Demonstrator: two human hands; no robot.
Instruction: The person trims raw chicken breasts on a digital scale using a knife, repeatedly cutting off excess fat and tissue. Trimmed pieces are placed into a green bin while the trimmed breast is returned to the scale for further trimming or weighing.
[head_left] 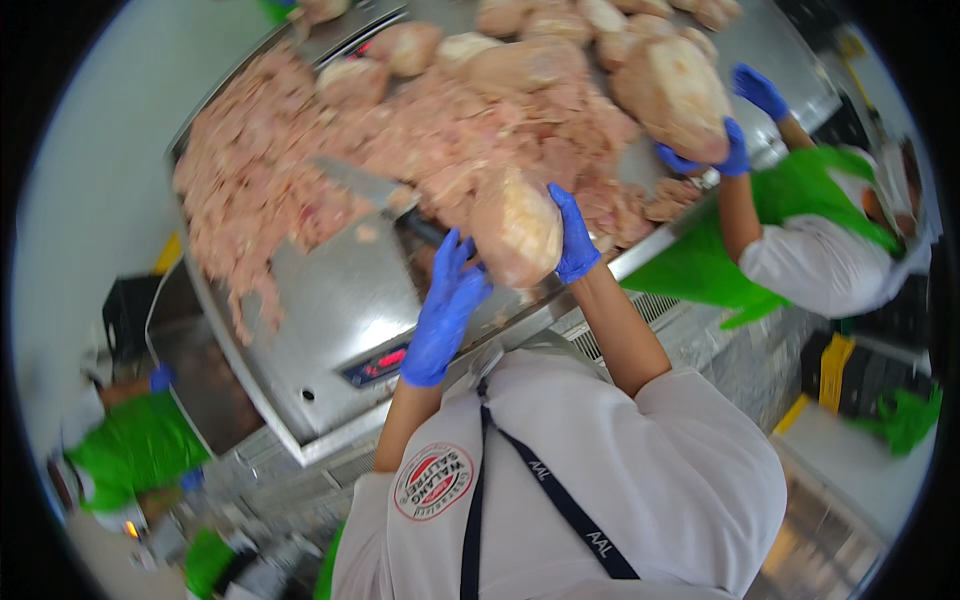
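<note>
Beneath me, a steel tabletop [335, 325] with a raised rim spans the view; set into its near edge is a display panel [375, 367] lit red, with a round hole [308, 395] to its left. Grey flooring [735, 350] shows beyond the right rim. A co-worker [810, 220] in a green apron stands at right, supporting a big pale slab [675, 95]; another person [150, 440] in green is at lower left. Thin-sliced meat [260, 150] covers much of the steel, and whole pieces [530, 65] crowd the far side. A knife [365, 187] lies at the heap's edge, its black handle just beyond my left fingers. Centrally, above the near part of the heap, is the meat block [518, 230]: my right hand [573, 235] cups its right side, fingers curved; my left hand [440, 310], loosely open, has its fingertips at the lower left side, their pressure impossible to tell.
</note>
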